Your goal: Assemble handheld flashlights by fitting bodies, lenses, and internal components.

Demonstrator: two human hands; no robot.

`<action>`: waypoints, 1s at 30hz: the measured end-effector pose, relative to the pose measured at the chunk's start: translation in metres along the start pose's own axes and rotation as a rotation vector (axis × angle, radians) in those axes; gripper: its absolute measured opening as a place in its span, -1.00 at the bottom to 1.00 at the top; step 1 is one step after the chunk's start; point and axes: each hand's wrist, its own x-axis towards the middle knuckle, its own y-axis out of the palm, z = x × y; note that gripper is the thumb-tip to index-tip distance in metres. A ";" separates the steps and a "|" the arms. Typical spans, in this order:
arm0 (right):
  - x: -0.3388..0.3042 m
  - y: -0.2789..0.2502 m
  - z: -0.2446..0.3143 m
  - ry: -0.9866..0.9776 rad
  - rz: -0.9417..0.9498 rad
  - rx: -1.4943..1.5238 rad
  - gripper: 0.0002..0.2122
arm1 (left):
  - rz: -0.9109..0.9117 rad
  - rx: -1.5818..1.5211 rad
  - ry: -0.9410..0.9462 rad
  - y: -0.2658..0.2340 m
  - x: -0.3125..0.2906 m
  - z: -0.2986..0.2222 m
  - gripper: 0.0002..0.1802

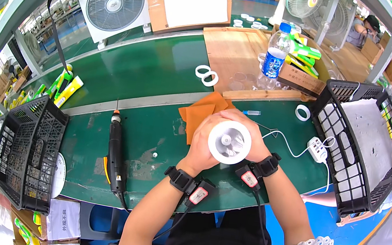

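Both my hands are wrapped round a white, cup-shaped round part [229,142], held over the near edge of the green bench. Its open end faces up, showing a shiny silvery inside with a small round hub. My left hand [200,146] grips its left side, and my right hand [256,142] closes on the right; the fingertips are partly hidden behind it. Just beyond my hands lies an orange cloth [198,115], and a blue-tipped pen-like thing [252,112] sits beside it. To the left, a black electric screwdriver [117,153] rests with its bit pointing away from me.
Black plastic crates stand left [28,151] and right [358,144]. White rings [209,78] lie on the bench [164,65]. A water bottle [274,58] stands by a carton of green-yellow boxes [302,78]. A white power strip [317,149] trails its cord at right. Other people work nearby.
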 end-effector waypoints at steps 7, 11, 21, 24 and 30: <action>-0.001 0.000 0.000 0.098 0.030 0.064 -0.40 | -0.093 -0.055 -0.011 0.003 -0.017 0.021 -0.37; -0.002 0.003 -0.001 0.103 0.008 0.138 -0.39 | -0.112 -0.144 -0.017 0.005 -0.015 0.019 -0.36; 0.002 0.006 0.001 0.195 0.065 0.253 -0.17 | -0.287 -0.760 -0.569 0.008 0.011 -0.003 -0.41; 0.002 0.003 0.008 0.313 0.123 0.343 -0.13 | -0.237 -1.081 -0.710 0.000 0.012 -0.001 -0.39; 0.000 0.005 0.004 0.260 0.125 0.457 -0.23 | -0.153 -1.282 -0.702 -0.001 0.014 -0.008 -0.36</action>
